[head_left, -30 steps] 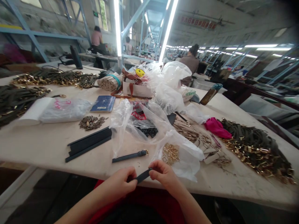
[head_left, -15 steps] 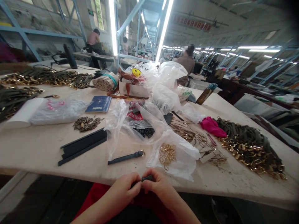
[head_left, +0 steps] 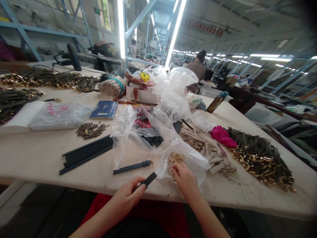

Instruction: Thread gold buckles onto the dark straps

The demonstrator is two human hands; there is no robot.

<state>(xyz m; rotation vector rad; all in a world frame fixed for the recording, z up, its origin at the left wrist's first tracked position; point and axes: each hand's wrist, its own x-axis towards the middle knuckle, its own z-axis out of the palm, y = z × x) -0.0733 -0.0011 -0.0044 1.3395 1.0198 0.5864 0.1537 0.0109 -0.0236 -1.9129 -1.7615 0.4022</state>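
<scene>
My left hand is closed on a short black strap, whose free end points up and to the right over the table's front edge. At the pile of small gold buckles, my right hand has its fingers bent in, fingertips touching the pile; whatever they pinch is too small to make out. The buckles lie on a clear plastic bag. Beyond my left hand lies a finished-looking black strap with a gold buckle. A stack of flat black strips is to its left.
An opened plastic bag holds small black pieces. Around it are a blue booklet, a heap of small brown pieces, beige strips and a pink cloth. Buckled dark straps are piled at right.
My hands were together on the dark strap at the table edge. My right hand has let go and moved forward and right to the buckles; my left has kept the strap.
</scene>
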